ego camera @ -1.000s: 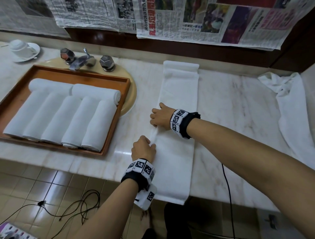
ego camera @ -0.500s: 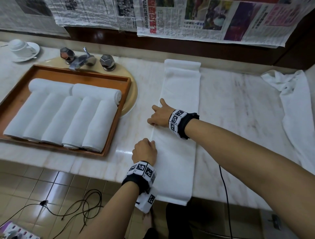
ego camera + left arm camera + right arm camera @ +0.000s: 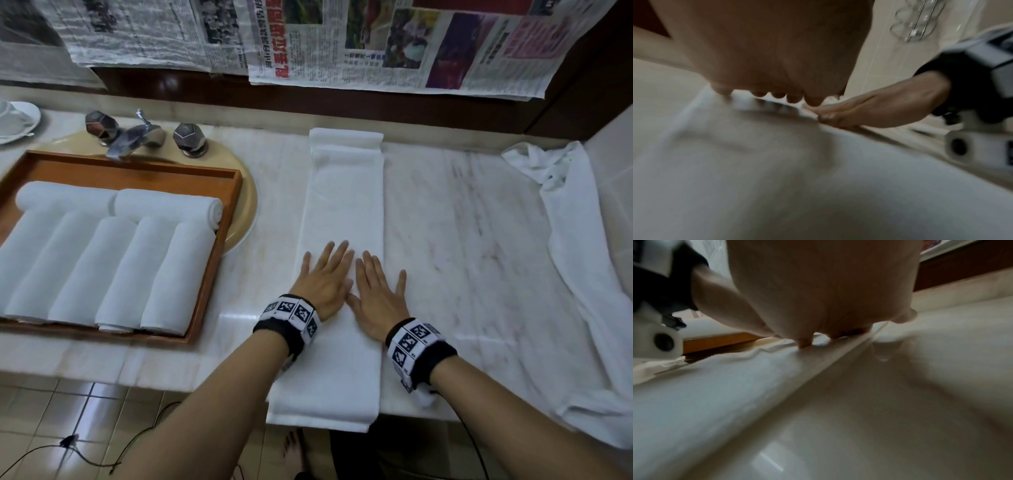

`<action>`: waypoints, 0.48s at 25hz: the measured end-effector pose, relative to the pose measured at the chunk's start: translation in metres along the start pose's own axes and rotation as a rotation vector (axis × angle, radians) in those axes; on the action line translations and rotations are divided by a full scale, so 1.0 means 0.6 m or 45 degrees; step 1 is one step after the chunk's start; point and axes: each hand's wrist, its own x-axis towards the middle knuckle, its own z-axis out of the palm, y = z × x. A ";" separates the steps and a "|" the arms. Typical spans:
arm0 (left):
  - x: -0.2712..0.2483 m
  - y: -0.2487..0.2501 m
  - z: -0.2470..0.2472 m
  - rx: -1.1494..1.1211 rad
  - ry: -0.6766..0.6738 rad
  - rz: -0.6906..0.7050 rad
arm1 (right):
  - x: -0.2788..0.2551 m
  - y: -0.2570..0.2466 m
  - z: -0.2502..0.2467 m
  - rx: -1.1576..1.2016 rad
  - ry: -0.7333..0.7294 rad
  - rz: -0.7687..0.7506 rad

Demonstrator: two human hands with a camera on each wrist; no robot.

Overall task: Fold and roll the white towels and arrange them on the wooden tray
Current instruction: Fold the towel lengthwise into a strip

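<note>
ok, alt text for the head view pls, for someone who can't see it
Both hands, left hand and right hand, lie flat side by side on a long folded white towel on a marble counter. Left of it a wooden tray holds seven rolled towels; a loose towel lies crumpled at right.

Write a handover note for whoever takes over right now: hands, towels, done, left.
Left hand and right hand: both flat, fingers straight, pressing the folded towel on the counter; its near end hangs over the counter edge.
Done: seven rolled towels lie on the tray.
Left: roll this strip and put it on the tray, then fold and roll the loose towel at the right.
</note>
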 end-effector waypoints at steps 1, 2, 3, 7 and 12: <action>0.008 -0.016 0.005 0.064 -0.075 0.024 | 0.001 0.003 0.002 0.004 -0.009 -0.010; 0.010 -0.034 0.007 0.086 -0.082 -0.061 | 0.003 0.002 0.002 0.012 -0.019 -0.012; 0.014 -0.048 0.009 0.081 -0.062 -0.180 | 0.005 0.004 0.001 0.018 -0.024 -0.010; 0.042 -0.062 0.000 0.150 -0.076 -0.336 | 0.039 0.008 -0.022 -0.008 -0.055 -0.003; 0.100 -0.041 -0.065 0.173 -0.040 -0.446 | 0.081 0.004 -0.072 0.000 -0.082 0.023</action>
